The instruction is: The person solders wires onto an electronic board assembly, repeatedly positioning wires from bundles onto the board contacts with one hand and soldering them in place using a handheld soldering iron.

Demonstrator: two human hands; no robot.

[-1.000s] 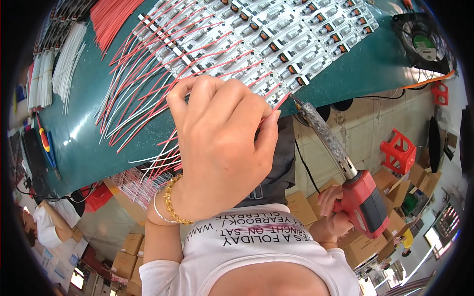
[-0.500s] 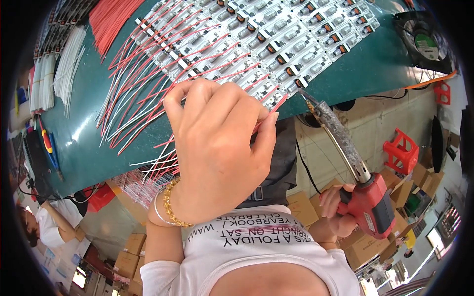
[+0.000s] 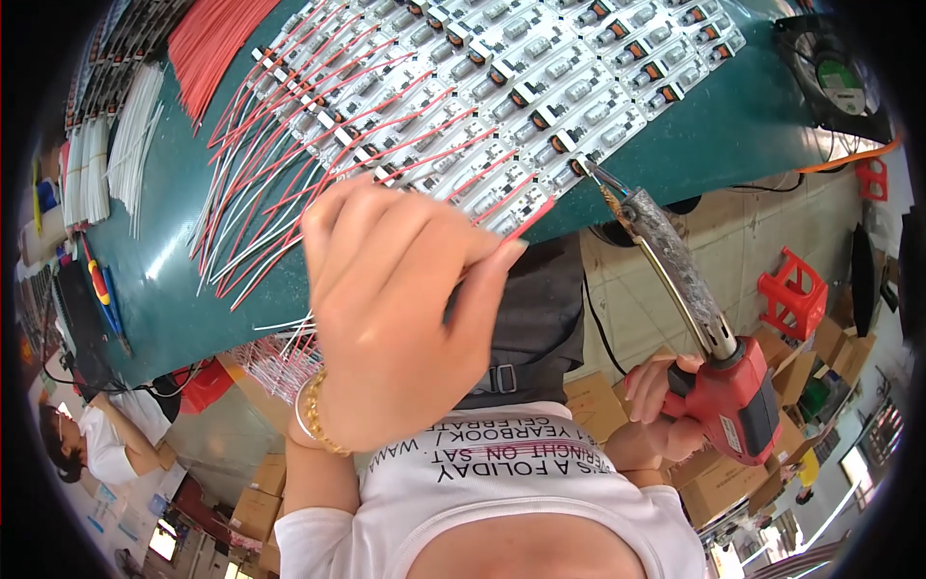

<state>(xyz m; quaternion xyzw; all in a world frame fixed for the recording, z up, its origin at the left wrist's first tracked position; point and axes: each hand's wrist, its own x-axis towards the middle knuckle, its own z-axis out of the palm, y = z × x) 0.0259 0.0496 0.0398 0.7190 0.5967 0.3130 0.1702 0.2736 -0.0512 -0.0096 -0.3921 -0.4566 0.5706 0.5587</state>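
1. Leftmost, white wires (image 3: pixel 96 164) and red wires (image 3: pixel 207 43) lie in bundles on the green table (image 3: pixel 183 309).
2. The left hand (image 3: pixel 395 318) hangs over the table's near edge, its grip pinched on a red wire (image 3: pixel 529 218) at the nearest board.
3. Rows of white boards (image 3: pixel 502 87) with red and white leads cover the table.
4. The right hand (image 3: pixel 666 405) clenches a red soldering gun (image 3: pixel 714 357), whose tip touches the near row's edge.
5. A red stool (image 3: pixel 796 289) stands on the floor.
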